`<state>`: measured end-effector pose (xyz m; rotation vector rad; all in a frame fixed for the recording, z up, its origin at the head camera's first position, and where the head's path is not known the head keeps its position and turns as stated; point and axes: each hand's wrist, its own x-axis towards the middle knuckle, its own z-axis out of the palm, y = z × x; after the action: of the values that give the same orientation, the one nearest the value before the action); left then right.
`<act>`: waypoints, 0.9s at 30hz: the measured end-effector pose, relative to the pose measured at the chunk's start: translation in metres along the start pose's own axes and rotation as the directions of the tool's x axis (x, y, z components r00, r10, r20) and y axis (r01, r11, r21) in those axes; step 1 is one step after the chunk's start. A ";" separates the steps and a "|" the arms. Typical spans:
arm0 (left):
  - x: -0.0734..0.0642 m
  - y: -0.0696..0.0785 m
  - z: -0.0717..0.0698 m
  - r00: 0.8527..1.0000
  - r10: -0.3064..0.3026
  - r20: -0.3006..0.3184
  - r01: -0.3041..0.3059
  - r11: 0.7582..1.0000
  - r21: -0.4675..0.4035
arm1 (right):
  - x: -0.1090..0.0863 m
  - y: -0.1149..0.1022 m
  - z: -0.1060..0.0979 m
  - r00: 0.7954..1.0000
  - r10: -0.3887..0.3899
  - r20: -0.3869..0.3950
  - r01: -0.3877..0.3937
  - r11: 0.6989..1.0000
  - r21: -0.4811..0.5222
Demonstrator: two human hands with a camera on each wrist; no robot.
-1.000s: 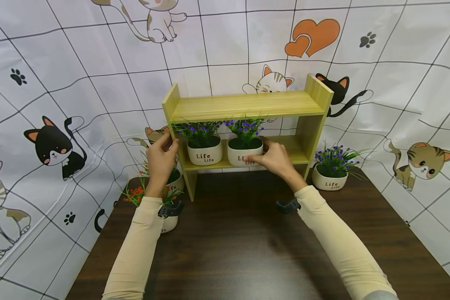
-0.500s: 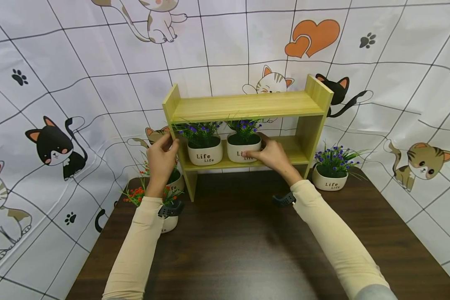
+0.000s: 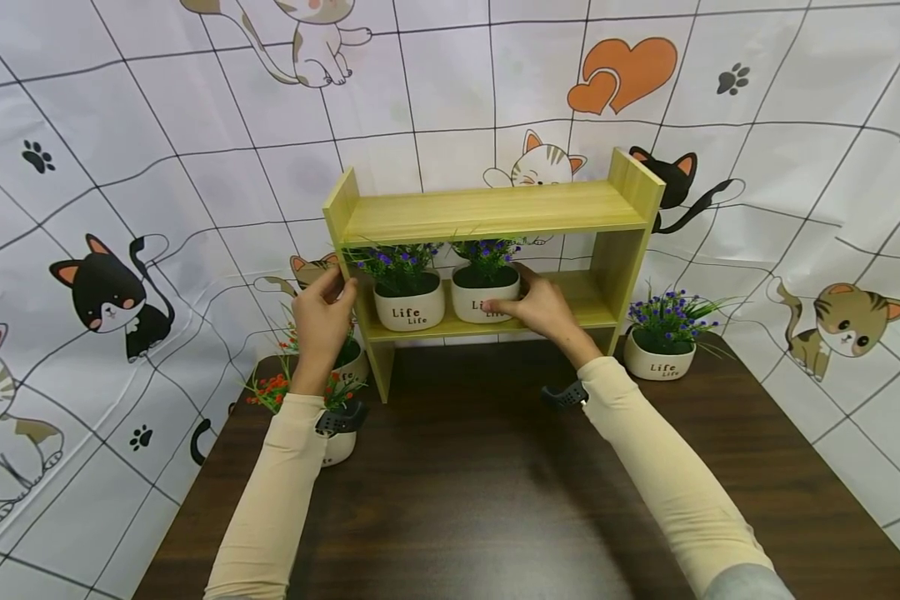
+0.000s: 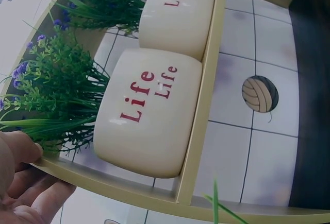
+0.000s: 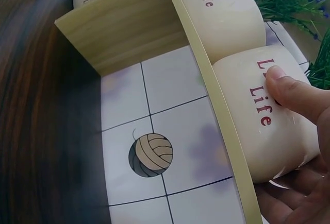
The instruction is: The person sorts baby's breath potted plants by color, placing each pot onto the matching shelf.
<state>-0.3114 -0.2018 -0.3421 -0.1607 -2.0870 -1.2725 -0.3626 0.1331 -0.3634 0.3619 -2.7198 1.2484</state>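
A two-tier wooden shelf [image 3: 495, 208] stands against the wall. My left hand [image 3: 321, 321] grips its left side panel; in the left wrist view the thumb and the fingers [image 4: 46, 198] lie on opposite sides of the panel's edge. Two white "Life" flowerpots with purple flowers are on the lower board. The left flowerpot [image 3: 408, 308] sits near the left panel, untouched. My right hand [image 3: 546, 310] holds the right flowerpot [image 3: 468, 298], with the thumb [image 5: 291, 91] across the front lettering and the fingers at its right side, partly hidden. Its flowers reach behind the upper board.
A flowerpot with purple flowers [image 3: 660, 354] stands on the dark table [image 3: 465, 500], right of the shelf. Two pots with red flowers [image 3: 270, 390] stand at the left, partly behind my left forearm. A wall covering with cartoon cats [image 3: 450, 92] is behind the shelf.
My right hand and its flowerpot have moved slightly left and back over the lower board, closer to the left flowerpot. My left hand has stayed on the shelf's side panel.
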 end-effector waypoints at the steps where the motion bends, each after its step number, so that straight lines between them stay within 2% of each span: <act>1: 0.000 0.000 0.000 1.000 0.000 0.000 0.000 1.000 0.001 | 0.000 0.000 0.000 1.000 -0.001 0.000 0.001 1.000 -0.001; 10: 0.000 -0.001 0.000 1.000 0.011 -0.006 -0.011 1.000 -0.005 | 0.001 0.001 0.002 1.000 -0.017 0.010 0.017 1.000 -0.020; 16: 0.001 0.000 0.000 1.000 0.014 -0.006 -0.014 1.000 0.009 | -0.004 -0.004 -0.004 0.999 -0.033 0.009 0.034 0.999 -0.030; 20: 0.000 0.000 0.000 1.000 0.013 -0.005 -0.013 1.000 0.012 | -0.010 -0.007 -0.012 0.998 -0.060 -0.023 0.059 0.997 -0.059; 27: -0.001 0.001 0.000 1.000 0.004 -0.001 -0.004 1.000 0.007 | -0.023 -0.004 -0.027 0.992 -0.068 -0.109 0.057 0.994 -0.096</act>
<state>-0.3103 -0.2014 -0.3417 -0.1612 -2.0884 -1.2629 -0.3387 0.1550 -0.3478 0.3527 -2.6389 1.0885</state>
